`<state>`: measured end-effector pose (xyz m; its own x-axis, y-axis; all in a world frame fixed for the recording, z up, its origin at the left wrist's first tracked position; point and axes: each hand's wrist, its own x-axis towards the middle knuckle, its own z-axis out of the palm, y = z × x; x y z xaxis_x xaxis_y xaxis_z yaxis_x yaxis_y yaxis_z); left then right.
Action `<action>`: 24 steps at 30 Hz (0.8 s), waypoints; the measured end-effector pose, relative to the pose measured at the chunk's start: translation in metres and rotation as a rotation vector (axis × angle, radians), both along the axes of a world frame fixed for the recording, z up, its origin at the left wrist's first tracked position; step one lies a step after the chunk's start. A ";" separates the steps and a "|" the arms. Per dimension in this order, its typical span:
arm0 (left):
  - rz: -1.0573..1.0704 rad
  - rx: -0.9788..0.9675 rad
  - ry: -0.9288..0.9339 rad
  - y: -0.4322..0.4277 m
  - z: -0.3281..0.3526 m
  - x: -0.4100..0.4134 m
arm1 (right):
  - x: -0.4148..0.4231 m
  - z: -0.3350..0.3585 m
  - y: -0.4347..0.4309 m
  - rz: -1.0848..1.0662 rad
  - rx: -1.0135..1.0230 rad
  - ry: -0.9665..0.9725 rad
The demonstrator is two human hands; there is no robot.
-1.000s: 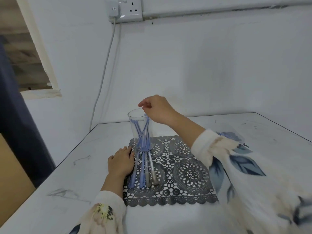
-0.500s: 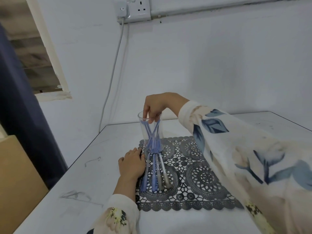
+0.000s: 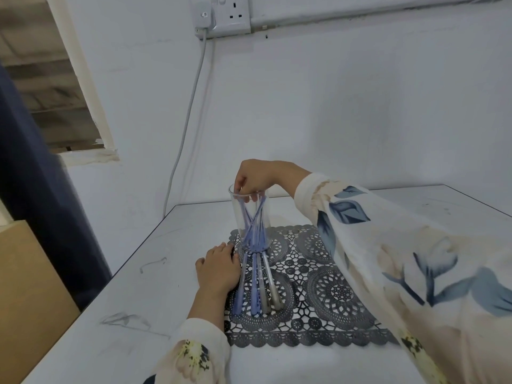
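Note:
A clear tall glass (image 3: 236, 214) stands upright at the back left of a grey lace mat (image 3: 332, 295). Inside it, several blue pens (image 3: 253, 231) lean crossed against each other. My right hand (image 3: 257, 176) reaches over the rim from the right, its fingers curled down into the mouth around the pen tops. In front of the glass, several more pens (image 3: 256, 286), blue and grey, lie side by side on the mat. My left hand (image 3: 219, 270) rests flat on the table, fingers straight, touching the leftmost lying pen.
The white table (image 3: 133, 300) meets the wall behind the glass. A wall socket (image 3: 221, 15) holds a plug with a cable (image 3: 188, 106) running down behind the table. A brown board (image 3: 27, 286) and a dark curtain (image 3: 33, 176) stand at the left.
My right hand has come down from just above the rim, and its fingers now reach into the glass. My left hand stays beside the lying pens.

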<state>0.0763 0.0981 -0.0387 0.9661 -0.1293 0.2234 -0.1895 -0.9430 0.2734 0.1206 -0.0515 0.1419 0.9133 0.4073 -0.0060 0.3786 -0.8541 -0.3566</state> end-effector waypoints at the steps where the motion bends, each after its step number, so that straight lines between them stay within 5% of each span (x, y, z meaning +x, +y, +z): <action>1: -0.001 0.000 0.000 0.000 0.000 0.000 | 0.001 -0.001 0.000 -0.018 0.053 -0.022; 8: 0.009 -0.001 -0.002 0.000 -0.001 0.002 | -0.015 -0.008 -0.002 -0.167 0.547 -0.309; 15: 0.043 -0.250 -0.113 -0.002 0.010 -0.003 | -0.074 -0.026 0.008 -0.038 0.824 -0.887; 18: 0.062 -0.394 -0.358 -0.007 0.030 -0.013 | -0.100 -0.035 0.005 -0.054 0.957 -0.984; 24: -0.184 -0.396 -0.910 -0.030 0.067 -0.046 | -0.133 -0.071 -0.020 -0.125 1.288 -0.759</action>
<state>0.0305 0.0682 0.0280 0.3794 -0.0157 0.9251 -0.6155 -0.7508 0.2397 -0.0122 -0.0717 0.0712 0.5633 -0.3142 0.7642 0.7633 -0.1561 -0.6269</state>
